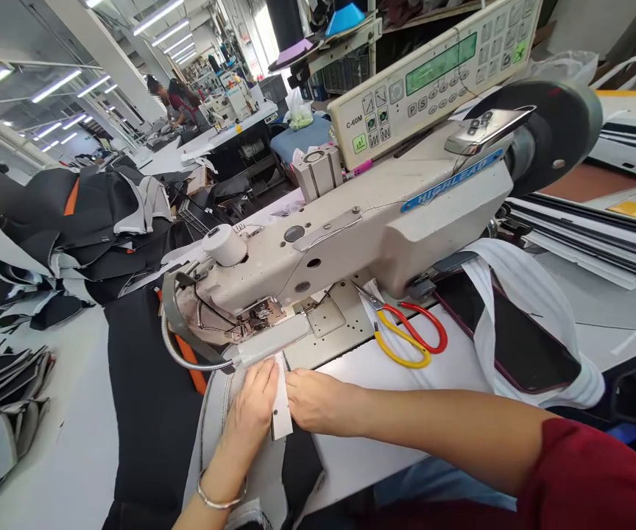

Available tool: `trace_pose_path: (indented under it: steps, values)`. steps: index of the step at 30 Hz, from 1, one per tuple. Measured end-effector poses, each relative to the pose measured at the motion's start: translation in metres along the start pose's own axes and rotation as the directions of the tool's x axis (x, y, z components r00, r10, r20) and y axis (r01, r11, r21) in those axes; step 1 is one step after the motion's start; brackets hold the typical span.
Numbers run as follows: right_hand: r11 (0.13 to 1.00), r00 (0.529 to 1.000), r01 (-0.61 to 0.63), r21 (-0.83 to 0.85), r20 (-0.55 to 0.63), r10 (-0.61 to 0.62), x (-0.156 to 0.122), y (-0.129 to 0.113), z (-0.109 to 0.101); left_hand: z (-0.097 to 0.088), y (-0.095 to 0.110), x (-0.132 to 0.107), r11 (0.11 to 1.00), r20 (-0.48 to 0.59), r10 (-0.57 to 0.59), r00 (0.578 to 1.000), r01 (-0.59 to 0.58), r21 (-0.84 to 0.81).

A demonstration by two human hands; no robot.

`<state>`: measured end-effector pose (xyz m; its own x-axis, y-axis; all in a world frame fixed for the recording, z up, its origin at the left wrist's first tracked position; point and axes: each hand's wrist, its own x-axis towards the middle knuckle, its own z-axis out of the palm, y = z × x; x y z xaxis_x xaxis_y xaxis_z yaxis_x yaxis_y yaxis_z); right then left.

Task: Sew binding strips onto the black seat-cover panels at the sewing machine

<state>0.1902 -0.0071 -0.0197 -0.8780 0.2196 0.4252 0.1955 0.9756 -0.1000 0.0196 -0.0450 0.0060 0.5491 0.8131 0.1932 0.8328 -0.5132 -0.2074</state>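
Two possible slips: skewing the white strip [282, 408], between left hand [252, 405] and right hand [316, 401], through uneven pulling; or nicking fingers by drifting under the sewing machine [345, 228] just ahead of both. Resting left fingers, held together, on the strip's edge; curling right fingers against the opposite edge. Cannot tell whether pinching underneath.
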Motion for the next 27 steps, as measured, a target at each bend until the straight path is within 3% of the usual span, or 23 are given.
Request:
trace_pose_path:
  steps: [10, 19, 27]
  values:
    - [0.998, 0.995, 0.066, 0.023, -0.074, -0.065, -0.005, 0.006, 0.016, 0.014, 0.013, 0.004, 0.995, -0.073, -0.012, 0.997, 0.02, 0.102]
    - [0.995, 0.996, 0.086, 0.06, 0.035, -0.088, -0.005, 0.009, 0.013, 0.019, 0.013, 0.005, 0.991, 0.018, -0.044, 0.999, 0.042, 0.126]
    - [0.991, 0.993, 0.067, 0.119, 0.087, -0.078, -0.003, 0.011, 0.001, 0.019, 0.011, 0.015, 0.982, 0.104, -0.153, 0.983, 0.14, 0.125]
